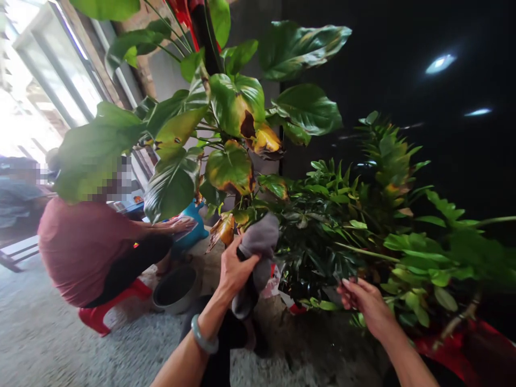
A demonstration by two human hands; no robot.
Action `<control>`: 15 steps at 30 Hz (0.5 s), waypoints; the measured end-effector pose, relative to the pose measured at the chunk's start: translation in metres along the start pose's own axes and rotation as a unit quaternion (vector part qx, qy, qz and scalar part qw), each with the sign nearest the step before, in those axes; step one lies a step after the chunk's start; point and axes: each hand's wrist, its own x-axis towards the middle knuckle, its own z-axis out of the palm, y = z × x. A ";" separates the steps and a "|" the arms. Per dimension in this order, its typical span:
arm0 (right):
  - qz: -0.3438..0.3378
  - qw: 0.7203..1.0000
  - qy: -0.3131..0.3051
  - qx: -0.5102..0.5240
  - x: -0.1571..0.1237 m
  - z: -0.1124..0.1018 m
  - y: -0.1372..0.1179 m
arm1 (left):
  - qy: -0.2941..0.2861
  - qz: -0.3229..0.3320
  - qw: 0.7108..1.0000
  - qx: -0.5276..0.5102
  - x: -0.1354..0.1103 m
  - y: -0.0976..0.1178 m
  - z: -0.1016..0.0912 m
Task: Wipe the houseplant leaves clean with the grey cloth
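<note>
My left hand (pixel 236 269), with a pale bangle on its wrist, is closed around a bunched grey cloth (pixel 261 234). More grey fabric hangs below the fingers. Just above it are yellowing, brown-edged leaves (pixel 230 166) of a tall broad-leaved plant. To the right, my right hand (pixel 365 301) reaches to the low dark-green plant (pixel 314 252). Its thumb and fingers are pinched together at the tip of a dark leaf (pixel 338 269). The exact point of contact there is small and dim.
At left, a person in a reddish shirt (pixel 84 247) sits on a red stool (pixel 97 317), beside a dark bucket (pixel 177 287) and a blue bag (pixel 191 228). Another person (pixel 20 199) is farther left. More leafy plants (pixel 427 258) and a dark shiny surface (pixel 403 64) stand at right.
</note>
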 end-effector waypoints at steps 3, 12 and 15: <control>-0.010 1.000 -0.011 0.006 0.003 0.004 0.002 | -0.007 0.005 1.000 -0.005 0.012 0.004 0.020; -0.004 0.998 -0.042 -0.053 0.001 0.004 0.004 | -0.137 -0.066 0.988 -0.004 -0.035 -0.012 0.015; 0.000 0.997 -0.058 -0.050 0.002 0.004 0.005 | -0.032 -0.021 0.998 -0.042 -0.014 0.006 0.008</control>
